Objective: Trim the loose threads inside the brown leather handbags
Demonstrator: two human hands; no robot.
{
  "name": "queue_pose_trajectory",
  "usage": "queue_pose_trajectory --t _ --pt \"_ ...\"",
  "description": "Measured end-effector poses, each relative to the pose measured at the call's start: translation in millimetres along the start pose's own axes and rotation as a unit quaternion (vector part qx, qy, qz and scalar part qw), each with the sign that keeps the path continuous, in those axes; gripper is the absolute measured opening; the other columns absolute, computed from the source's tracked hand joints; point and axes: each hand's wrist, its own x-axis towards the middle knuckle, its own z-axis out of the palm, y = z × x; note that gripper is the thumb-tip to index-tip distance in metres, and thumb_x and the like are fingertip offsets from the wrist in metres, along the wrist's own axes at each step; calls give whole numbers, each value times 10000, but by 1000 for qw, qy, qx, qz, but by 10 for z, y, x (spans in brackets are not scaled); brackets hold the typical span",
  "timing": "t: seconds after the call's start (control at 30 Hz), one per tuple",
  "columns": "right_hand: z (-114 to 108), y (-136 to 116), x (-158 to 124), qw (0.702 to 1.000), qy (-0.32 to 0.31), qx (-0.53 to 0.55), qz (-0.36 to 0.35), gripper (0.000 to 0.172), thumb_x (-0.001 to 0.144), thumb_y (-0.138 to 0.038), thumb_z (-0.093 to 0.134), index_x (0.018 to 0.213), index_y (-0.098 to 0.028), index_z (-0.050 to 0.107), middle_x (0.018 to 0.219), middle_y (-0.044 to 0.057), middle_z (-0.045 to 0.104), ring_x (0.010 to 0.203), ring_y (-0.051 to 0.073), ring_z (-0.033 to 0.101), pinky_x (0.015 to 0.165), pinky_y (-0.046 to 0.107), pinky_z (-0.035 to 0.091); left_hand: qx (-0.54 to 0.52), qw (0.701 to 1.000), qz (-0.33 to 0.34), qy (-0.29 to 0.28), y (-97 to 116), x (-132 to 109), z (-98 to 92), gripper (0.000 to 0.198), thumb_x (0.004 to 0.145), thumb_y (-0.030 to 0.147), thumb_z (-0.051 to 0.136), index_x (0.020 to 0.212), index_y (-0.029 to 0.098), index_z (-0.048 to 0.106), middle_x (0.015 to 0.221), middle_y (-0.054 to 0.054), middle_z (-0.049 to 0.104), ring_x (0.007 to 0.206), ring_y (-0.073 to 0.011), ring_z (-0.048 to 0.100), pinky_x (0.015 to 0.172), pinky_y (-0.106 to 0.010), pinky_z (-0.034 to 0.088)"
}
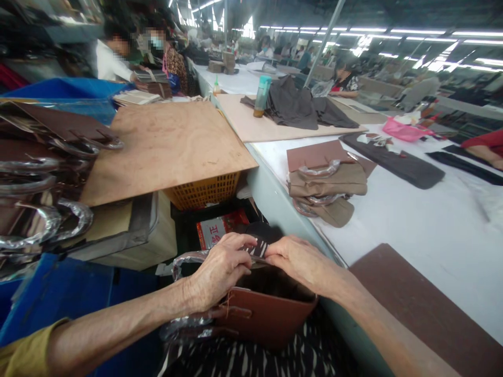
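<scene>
A brown leather handbag (267,319) rests on my lap, its mouth open upward. My left hand (220,269) and my right hand (301,262) both pinch the bag's far top rim, fingers closed on it, fingertips nearly meeting. A handle wrapped in clear plastic (184,262) curves out behind my left hand; another wrapped handle lies below my left wrist.
A plywood board (165,146) lies over a yellow basket (204,191) ahead. Stacked brown bags with wrapped handles (43,183) sit at left, more (326,183) on the white table (416,220) at right. A blue bin (58,298) is beside me. People work at the back left.
</scene>
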Motion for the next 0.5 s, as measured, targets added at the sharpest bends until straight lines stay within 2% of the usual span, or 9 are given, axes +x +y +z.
queue_pose_trajectory --t 0.2,0.37,0.5 --pt "22 -70 52 990 -50 -128 -23 231 821 -160 423 771 -180 648 731 63 650 671 172 579 558 256 290 2 1000 -4 2 0 -10 -8 143 721 38 610 656 165 607 1097 -10 562 1005 -191 478 883 -325 382" --pt "197 -28 72 974 -13 -224 -20 181 812 -159 441 793 -171 620 717 85 639 660 215 598 556 280 308 -1 1000 -3 -1 -17 -7 -4 144 716 37 612 649 164 595 1133 -7 537 1034 -196 460 904 -341 361" --pt "307 -86 88 971 -22 -237 5 167 782 -113 448 827 -159 602 748 107 632 724 248 601 590 298 355 -5 1000 -5 7 -16 -20 4 164 714 15 601 636 158 581 1117 -10 539 1055 -195 443 924 -351 343"
